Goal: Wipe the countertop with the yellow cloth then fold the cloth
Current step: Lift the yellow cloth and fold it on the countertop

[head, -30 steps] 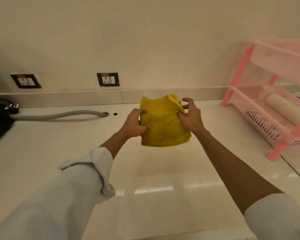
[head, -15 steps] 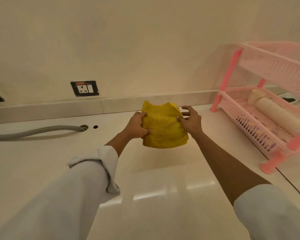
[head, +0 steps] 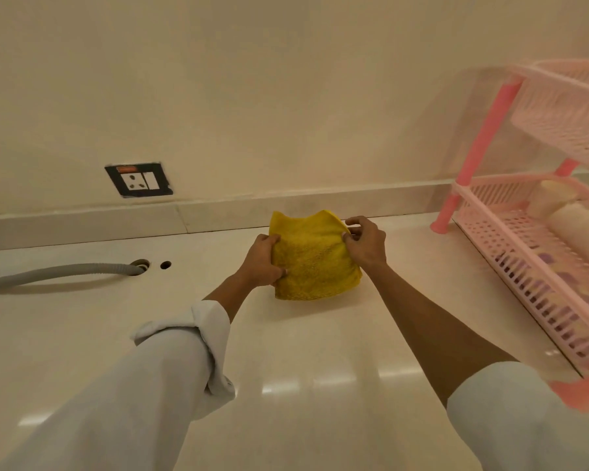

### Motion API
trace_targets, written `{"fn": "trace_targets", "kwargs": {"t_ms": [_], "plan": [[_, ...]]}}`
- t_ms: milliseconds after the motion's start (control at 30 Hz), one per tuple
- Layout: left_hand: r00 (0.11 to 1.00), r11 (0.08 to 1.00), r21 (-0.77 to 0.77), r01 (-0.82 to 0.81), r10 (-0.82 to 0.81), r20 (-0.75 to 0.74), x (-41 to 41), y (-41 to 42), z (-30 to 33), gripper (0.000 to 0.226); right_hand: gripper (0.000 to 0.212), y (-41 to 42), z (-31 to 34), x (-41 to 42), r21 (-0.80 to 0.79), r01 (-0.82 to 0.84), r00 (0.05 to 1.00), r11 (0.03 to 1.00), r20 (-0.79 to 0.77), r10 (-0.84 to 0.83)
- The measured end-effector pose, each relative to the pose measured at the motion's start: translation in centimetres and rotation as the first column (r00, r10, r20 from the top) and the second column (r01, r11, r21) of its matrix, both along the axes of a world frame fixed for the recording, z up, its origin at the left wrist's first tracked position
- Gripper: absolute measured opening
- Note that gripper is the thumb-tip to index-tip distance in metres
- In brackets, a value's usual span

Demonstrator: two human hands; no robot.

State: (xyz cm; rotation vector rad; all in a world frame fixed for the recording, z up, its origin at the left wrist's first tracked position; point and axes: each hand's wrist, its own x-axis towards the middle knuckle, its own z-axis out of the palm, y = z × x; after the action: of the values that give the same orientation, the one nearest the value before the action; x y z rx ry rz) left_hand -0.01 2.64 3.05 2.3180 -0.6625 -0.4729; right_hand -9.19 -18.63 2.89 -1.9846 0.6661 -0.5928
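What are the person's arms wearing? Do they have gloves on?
No gloves: the left hand and the right hand are both bare. Each arm has a loose white cloth shirt sleeve, rolled up in a thick cuff on the left and pushed back higher on the right. No watch or rings show.

A black-framed wall socket with a white switch and an orange label sits on the cream wall, above the pale stone upstand that runs along the counter's back edge. Below it, near the back left of the counter, a grey corrugated hose lies across the surface from the left edge and enters a round hole; a smaller dark hole lies just beside it. Along the right edge stands a pink two-tier slotted plastic rack on darker pink legs. Its lower tier holds a cream-coloured cylindrical roll, lying on its side.
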Motion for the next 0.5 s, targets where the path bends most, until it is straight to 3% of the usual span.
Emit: {"fn": "trace_targets", "kwargs": {"t_ms": [267,500], "plan": [[0.999,0.998,0.058,0.029,-0.027,-0.035,3.8,-2.2,-2.2,0.091,0.015,-2.0,-2.3,3.8,-0.001,0.005,1.000,1.000,-0.024,-0.005],[0.998,0.980,0.188,0.066,-0.068,0.004,5.7,-3.6,-4.3,0.086,0.011,-2.7,-4.8,5.5,-0.117,0.017,0.996,0.993,-0.083,-0.027]]}}
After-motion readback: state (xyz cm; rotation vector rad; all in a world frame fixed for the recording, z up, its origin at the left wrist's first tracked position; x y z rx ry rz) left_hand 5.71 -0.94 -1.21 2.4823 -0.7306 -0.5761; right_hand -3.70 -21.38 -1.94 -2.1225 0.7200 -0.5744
